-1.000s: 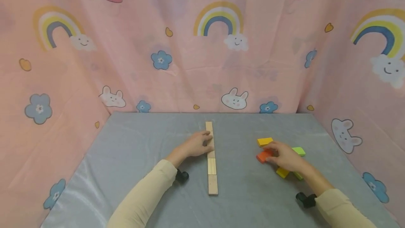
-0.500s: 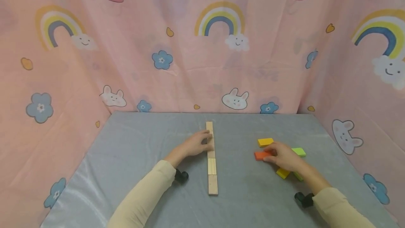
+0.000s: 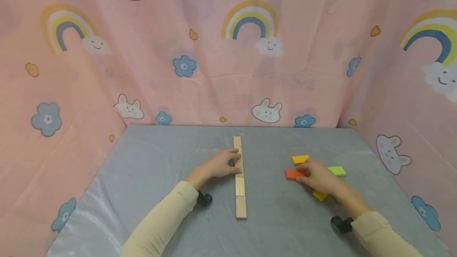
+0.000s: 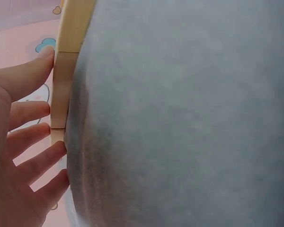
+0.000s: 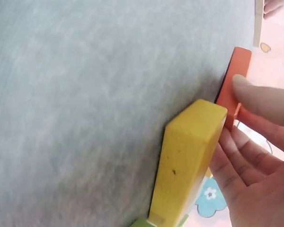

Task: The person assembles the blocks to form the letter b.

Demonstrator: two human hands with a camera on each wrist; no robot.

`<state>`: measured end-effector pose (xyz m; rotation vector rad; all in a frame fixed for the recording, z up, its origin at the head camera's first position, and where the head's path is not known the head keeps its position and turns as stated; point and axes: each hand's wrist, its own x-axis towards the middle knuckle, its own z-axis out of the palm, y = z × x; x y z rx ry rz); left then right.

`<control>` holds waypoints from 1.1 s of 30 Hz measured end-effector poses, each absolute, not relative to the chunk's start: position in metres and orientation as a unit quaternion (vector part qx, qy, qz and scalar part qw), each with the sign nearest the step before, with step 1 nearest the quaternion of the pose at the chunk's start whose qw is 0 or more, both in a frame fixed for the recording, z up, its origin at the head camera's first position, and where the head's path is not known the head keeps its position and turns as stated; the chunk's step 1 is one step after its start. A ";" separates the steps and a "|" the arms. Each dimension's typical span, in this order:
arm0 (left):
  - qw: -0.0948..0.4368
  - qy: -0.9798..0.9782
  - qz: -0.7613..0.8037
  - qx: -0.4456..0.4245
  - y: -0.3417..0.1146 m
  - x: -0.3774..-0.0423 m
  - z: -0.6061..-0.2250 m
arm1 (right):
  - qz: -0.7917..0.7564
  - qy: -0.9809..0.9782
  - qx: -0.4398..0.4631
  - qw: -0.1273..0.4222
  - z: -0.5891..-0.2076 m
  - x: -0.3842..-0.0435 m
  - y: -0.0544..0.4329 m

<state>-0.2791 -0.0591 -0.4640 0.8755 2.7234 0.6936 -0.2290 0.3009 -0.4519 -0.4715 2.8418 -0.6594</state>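
In the head view, a straight row of pale wooden blocks (image 3: 240, 186) runs away from me, end to end. My left hand (image 3: 220, 163) lies along its left side, fingers spread and nearly straight; in the left wrist view the thumb and fingertips are right at the side of a wooden block (image 4: 63, 90). Off to the right, my right hand (image 3: 319, 175) pinches a flat orange block (image 3: 291, 174) between thumb and fingers, low over the cloth. The right wrist view has the thumb on one face of this orange block (image 5: 236, 68).
Around the right hand lie a yellow-orange block (image 3: 299, 160), a light green block (image 3: 337, 171) and a yellow block (image 3: 319, 196). That yellow block (image 5: 182, 156) looms close in the right wrist view, over a green one. Grey cloth (image 3: 171, 146) covers the table; a pink printed curtain (image 3: 207, 86) stands behind.
The orange block has swung from slanted to almost crosswise and shifted slightly left in the right hand's fingers. The left hand stays by the wooden row.
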 end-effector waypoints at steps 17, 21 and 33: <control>0.097 0.923 0.228 0.295 -0.057 -0.280 -0.467 | -0.247 0.949 -0.195 0.032 -0.448 -0.240 0.267; 0.099 0.922 0.232 0.293 -0.058 -0.280 -0.467 | -0.264 0.943 -0.197 0.038 -0.445 -0.244 0.254; 0.101 0.924 0.233 0.285 -0.057 -0.281 -0.468 | -0.280 0.941 -0.185 0.032 -0.452 -0.254 0.218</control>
